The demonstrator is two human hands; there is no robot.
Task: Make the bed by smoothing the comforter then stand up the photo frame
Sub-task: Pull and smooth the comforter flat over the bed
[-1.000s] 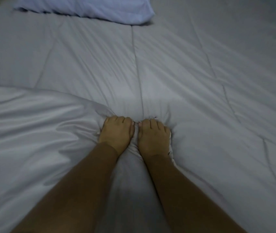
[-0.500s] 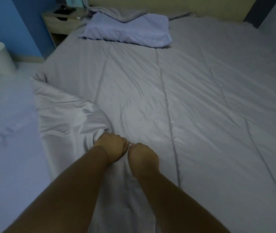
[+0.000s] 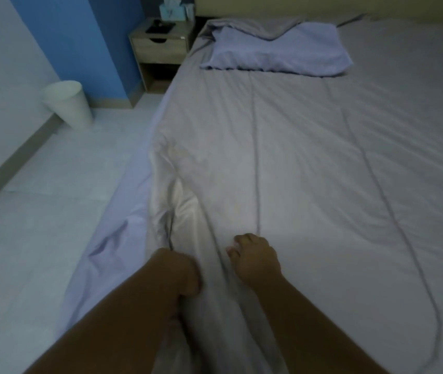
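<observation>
A grey quilted comforter (image 3: 309,171) covers the bed, with a bunched fold along its left edge. My left hand (image 3: 179,271) is closed on that bunched edge near the bed's side. Just to the right, my right hand (image 3: 255,257) rests on the comforter with fingers loosely curled, not gripping. A dark flat object (image 3: 160,27), perhaps the photo frame, lies on the wooden nightstand (image 3: 161,44) at the bed's head.
A lilac pillow (image 3: 277,52) lies at the head of the bed with grey cloth bunched over it. A white bin (image 3: 68,103) stands by the blue wall, a tissue box (image 3: 170,8) on the nightstand. Tiled floor runs along the left.
Both hands have drawn the comforter's edge back and left toward the bed's side. The right hand has let go and now lies on the fabric. The view has lifted to show the nightstand.
</observation>
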